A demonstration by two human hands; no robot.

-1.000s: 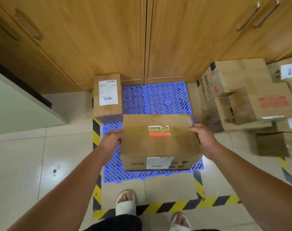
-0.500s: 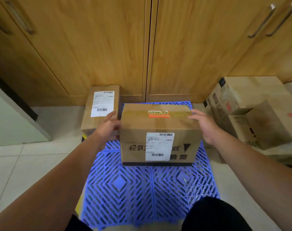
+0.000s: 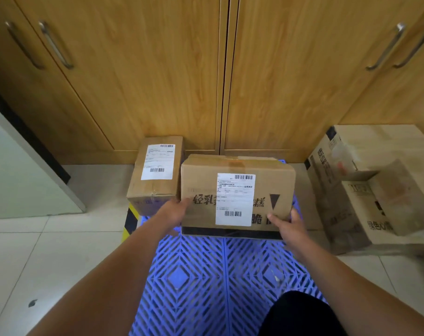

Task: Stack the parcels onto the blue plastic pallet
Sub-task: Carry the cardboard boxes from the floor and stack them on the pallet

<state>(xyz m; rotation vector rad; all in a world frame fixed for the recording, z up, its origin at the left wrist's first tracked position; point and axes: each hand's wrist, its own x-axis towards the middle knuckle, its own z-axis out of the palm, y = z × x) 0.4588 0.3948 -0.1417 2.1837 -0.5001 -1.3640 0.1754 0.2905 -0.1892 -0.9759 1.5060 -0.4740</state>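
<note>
A wide cardboard parcel (image 3: pixel 237 190) with a white shipping label rests on the back half of the blue plastic pallet (image 3: pixel 206 280), close to the cupboard doors. My left hand (image 3: pixel 174 212) presses against its lower left corner, and my right hand (image 3: pixel 287 224) holds its lower right corner. A narrower cardboard parcel (image 3: pixel 155 175) with its own label sits at the pallet's back left, right beside the wide one.
Wooden cupboard doors (image 3: pixel 157 76) with metal handles stand directly behind the pallet. A heap of cardboard boxes (image 3: pixel 366 187) lies on the floor to the right. Yellow-black tape (image 3: pixel 129 220) marks the pallet's left edge. A grey panel (image 3: pixel 19 175) is at left. My knee (image 3: pixel 300 314) overhangs the pallet's near part.
The wide parcel went from carried above the pallet to set down at its back, tipped so the labelled face looks at me. My hands slid from its upper sides to its lower corners.
</note>
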